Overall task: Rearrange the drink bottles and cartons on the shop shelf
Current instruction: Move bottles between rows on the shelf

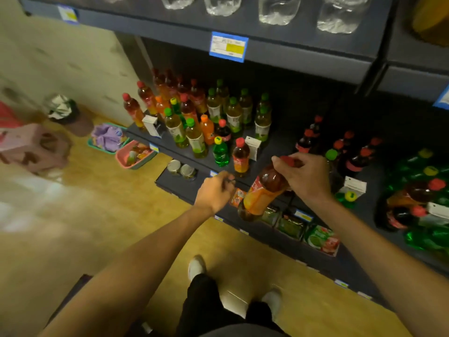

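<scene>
The red-capped bottle [263, 193] is gripped by the right hand [303, 176], tilted, cap up-right, base down-left; the left hand [215, 193] is clenched, empty

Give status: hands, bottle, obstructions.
Right hand grips red-capped bottle at its neck, tilted, off the shelf. Left hand closed, apparently empty. Small red-capped bottle stands at shelf edge nearby.

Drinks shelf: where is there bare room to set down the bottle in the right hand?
The right hand holds the red-capped bottle by its neck. Bare shelf shows between the small white carton and the dark cola bottles. The left cluster of green-capped bottles is crowded, as is the far right.
</scene>
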A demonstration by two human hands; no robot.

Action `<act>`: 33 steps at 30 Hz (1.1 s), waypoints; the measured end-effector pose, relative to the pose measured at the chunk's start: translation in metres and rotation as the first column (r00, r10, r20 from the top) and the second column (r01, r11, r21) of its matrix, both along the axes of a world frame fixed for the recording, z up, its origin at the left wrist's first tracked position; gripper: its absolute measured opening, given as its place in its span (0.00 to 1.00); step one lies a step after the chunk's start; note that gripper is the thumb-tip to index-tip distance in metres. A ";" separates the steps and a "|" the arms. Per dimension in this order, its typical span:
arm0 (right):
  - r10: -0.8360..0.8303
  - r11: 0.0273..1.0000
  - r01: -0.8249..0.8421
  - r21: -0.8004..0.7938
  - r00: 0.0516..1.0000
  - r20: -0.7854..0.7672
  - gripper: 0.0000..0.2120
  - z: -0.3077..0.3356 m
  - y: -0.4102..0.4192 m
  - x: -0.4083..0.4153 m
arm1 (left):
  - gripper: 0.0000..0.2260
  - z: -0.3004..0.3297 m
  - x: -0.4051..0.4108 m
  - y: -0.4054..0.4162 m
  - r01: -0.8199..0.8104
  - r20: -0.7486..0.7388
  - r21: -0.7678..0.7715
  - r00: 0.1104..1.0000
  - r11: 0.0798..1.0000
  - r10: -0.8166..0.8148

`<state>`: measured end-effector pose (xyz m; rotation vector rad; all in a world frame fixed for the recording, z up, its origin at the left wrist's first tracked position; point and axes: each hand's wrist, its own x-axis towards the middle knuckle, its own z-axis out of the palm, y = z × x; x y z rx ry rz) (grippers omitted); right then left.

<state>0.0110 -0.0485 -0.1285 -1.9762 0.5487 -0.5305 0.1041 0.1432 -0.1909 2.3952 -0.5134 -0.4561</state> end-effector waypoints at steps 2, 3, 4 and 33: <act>0.002 0.997 -0.002 0.072 1.000 -0.009 0.12 0.004 0.014 0.015 | 0.08 0.001 0.010 0.016 -0.023 0.022 -0.020 0.999 1.000 0.023; 0.022 0.997 -0.021 0.079 1.000 -0.014 0.12 0.006 0.022 0.023 | 0.08 0.002 0.015 0.025 -0.030 0.029 -0.026 0.999 0.999 0.031; 0.052 0.996 -0.050 0.070 0.998 -0.020 0.11 0.008 0.031 0.032 | 0.08 0.002 0.022 0.034 -0.035 0.037 -0.034 0.999 0.999 0.036; 0.345 0.762 -0.426 -0.487 0.904 -0.251 0.16 0.006 0.271 0.364 | 0.08 -0.003 0.273 0.324 -0.103 0.061 -0.170 0.991 0.980 0.115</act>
